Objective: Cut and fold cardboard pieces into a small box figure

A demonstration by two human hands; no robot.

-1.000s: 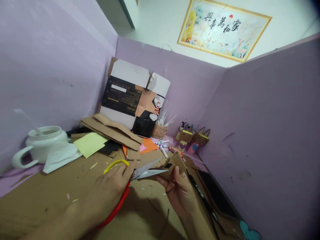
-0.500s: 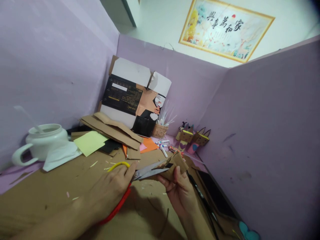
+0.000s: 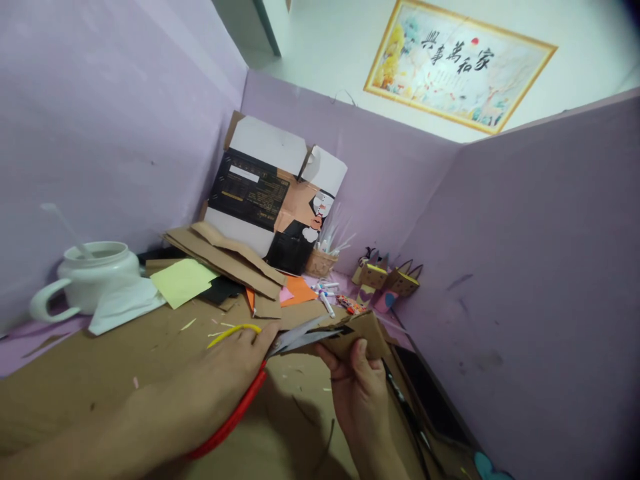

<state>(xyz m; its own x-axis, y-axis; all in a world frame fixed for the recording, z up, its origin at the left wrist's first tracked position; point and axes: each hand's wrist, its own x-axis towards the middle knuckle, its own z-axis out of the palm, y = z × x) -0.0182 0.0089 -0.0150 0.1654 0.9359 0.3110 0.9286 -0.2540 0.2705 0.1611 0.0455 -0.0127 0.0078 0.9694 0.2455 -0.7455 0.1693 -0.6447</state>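
Observation:
My left hand (image 3: 237, 363) is wrapped round the scissors (image 3: 233, 423), which have one yellow and one red handle. Their blades point right and stand partly apart at the left edge of a folded brown cardboard piece (image 3: 367, 333). Thumb and fingers of my right hand (image 3: 357, 377) pinch that piece from below. A dark patch shows on the cardboard near the blade tips. How deep the cardboard sits between the blades cannot be made out.
A white mug (image 3: 97, 273) stands at the left beside yellow paper (image 3: 183, 281). Cardboard strips (image 3: 230, 257) lie before a flattened box (image 3: 255, 190). Markers (image 3: 327, 300), a basket of sticks (image 3: 321, 263) and small cardboard figures (image 3: 373, 275) are behind my hands. Purple walls surround the table.
My right hand and the cardboard have moved slightly right. The scissor blades have shifted against the cardboard's edge, and the view has tilted a little.

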